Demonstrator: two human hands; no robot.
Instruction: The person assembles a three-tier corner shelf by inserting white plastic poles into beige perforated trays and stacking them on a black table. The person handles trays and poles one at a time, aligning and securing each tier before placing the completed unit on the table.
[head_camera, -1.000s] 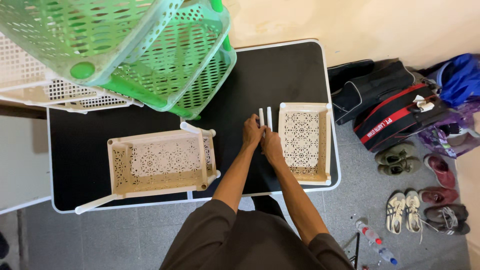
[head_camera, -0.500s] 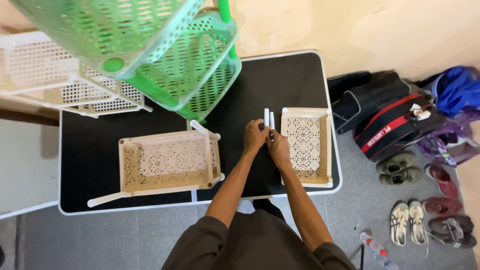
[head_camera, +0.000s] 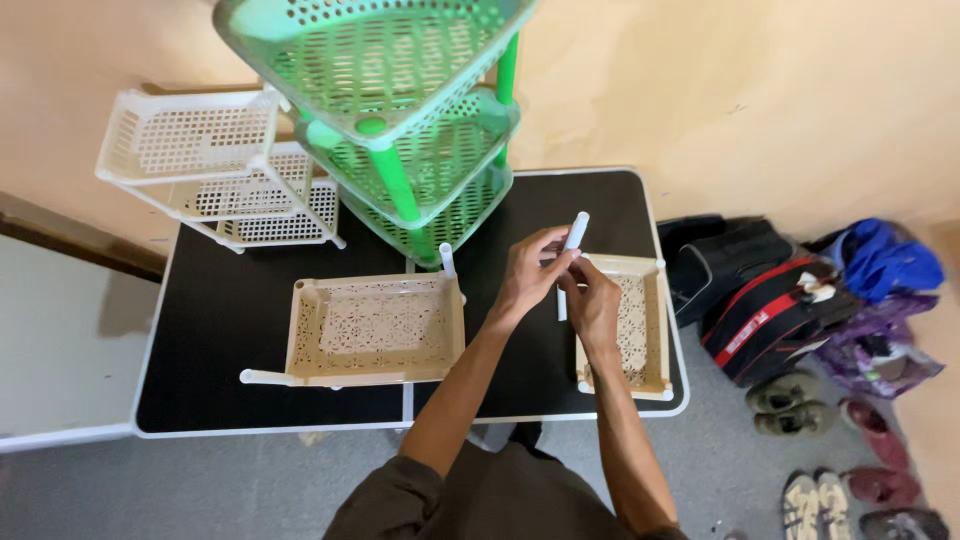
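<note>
Left hand (head_camera: 530, 275) now higher off the black table (head_camera: 220, 330), gripping white tube (head_camera: 575, 232); right hand (head_camera: 592, 305) clasping another.

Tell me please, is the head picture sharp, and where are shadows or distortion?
Head view: light is soft and even, no glare; the hands, left and right, and the white tube are sharp; the green rack looms large and slightly soft, being nearest the camera; faint shadows lie under the beige tray on the black table; wide-angle bending shows at the edges.
</note>
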